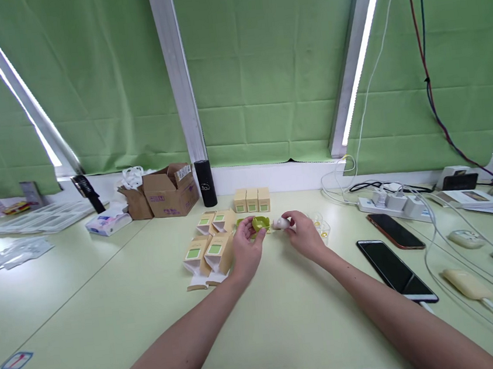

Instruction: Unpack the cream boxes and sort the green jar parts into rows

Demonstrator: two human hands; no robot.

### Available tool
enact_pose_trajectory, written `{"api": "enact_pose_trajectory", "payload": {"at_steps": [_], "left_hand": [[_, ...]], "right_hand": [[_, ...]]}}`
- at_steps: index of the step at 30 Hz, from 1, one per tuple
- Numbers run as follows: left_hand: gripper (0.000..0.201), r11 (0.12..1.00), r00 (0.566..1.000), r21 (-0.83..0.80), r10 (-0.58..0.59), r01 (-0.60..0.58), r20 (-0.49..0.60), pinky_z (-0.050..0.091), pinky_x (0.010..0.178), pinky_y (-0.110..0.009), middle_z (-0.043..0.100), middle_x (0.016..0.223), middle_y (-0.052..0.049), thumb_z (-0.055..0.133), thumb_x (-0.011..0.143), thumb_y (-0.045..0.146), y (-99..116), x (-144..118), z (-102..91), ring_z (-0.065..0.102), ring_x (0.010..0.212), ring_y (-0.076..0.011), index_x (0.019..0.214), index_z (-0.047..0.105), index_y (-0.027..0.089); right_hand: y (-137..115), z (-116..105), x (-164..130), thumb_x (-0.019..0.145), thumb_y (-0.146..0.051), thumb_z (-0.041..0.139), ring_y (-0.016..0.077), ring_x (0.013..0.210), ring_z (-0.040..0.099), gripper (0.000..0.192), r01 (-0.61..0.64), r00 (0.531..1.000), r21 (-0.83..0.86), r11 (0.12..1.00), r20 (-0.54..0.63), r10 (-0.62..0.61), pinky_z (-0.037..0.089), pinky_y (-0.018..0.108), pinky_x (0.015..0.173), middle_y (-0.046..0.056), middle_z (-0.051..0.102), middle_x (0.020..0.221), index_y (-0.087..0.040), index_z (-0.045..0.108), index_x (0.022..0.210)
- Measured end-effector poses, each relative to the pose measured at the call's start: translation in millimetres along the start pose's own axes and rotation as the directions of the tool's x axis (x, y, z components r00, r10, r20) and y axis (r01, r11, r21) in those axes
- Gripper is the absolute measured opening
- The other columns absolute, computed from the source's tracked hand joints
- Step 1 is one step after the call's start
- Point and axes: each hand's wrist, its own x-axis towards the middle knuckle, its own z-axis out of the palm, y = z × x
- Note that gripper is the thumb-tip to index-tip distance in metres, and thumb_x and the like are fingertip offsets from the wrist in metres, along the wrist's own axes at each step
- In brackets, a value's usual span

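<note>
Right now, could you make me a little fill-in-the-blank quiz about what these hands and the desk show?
1. The left hand holds a small ____-coloured piece.
2. The right hand holds a small ____ object.
3. Behind the hands, ____ closed small boxes stand in a row.
4. The tall cylinder by the cardboard box is ____.

Missing: green; white; three; black

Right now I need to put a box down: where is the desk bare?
Bare: the near desk between the forearms, and left of the open cartons. Crowded: around both hands, and right, among phones and cables.
</note>
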Motion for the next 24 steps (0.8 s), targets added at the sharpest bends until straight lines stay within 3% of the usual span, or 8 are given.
{"api": "enact_pose_trajectory", "payload": {"at_steps": [4,8,17,21,24], "left_hand": [[0.046,1.000,1.000,0.022,-0.009,0.009,-0.006,0.052,0.107,-0.042,0.071,0.119,-0.013,0.081,0.082,0.026,-0.3,0.2,-0.3,0.069,0.113,-0.0230,0.121,0.060,0.018],[0.045,1.000,1.000,0.025,-0.010,0.010,-0.007,0.052,0.107,-0.042,0.070,0.120,-0.013,0.080,0.082,0.025,-1.7,0.4,0.1,0.069,0.113,-0.0227,0.121,0.060,0.018],[0.045,1.000,1.000,0.031,0.000,0.000,-0.018,0.052,0.107,-0.043,0.071,0.118,-0.013,0.082,0.079,0.026,-2.9,0.9,0.9,0.068,0.113,-0.0238,0.118,0.060,0.018],[0.045,1.000,1.000,0.028,0.002,-0.002,-0.017,0.052,0.107,-0.042,0.070,0.119,-0.013,0.082,0.080,0.027,-3.0,0.6,1.1,0.069,0.113,-0.0231,0.118,0.060,0.018],[0.045,1.000,1.000,0.022,0.008,-0.008,-0.017,0.052,0.107,-0.041,0.071,0.118,-0.012,0.082,0.080,0.027,-2.9,0.5,1.1,0.069,0.113,-0.0230,0.118,0.061,0.018]], "right_hand": [[-6.4,10.5,1.6,0.082,-0.002,0.056,0.0270,0.104,0.057,0.036,0.156,0.985,-0.342,0.926,0.122,-0.121,0.038,0.039,0.085,0.009,0.074,0.109,-0.020,0.068,0.110],[-7.1,17.7,0.6,0.084,-0.006,0.060,0.0279,0.110,0.054,0.034,0.226,0.969,-0.496,0.838,0.199,-0.143,0.033,0.039,0.090,0.011,0.074,0.115,-0.019,0.070,0.114],[-3.5,19.8,-2.8,0.086,-0.011,0.061,0.0298,0.113,0.050,0.032,0.232,0.969,-0.567,0.790,0.201,-0.140,0.030,0.040,0.092,0.011,0.071,0.119,-0.022,0.071,0.115],[-1.3,11.4,-1.2,0.083,-0.014,0.065,0.0299,0.115,0.050,0.042,0.198,0.978,-0.557,0.807,0.170,-0.122,0.030,0.040,0.093,0.011,0.069,0.124,-0.021,0.066,0.125],[4.5,1.2,-0.4,0.082,-0.014,0.064,0.0296,0.114,0.050,0.040,0.176,0.983,-0.565,0.806,0.152,-0.108,0.030,0.040,0.093,0.011,0.070,0.120,-0.019,0.066,0.121]]}}
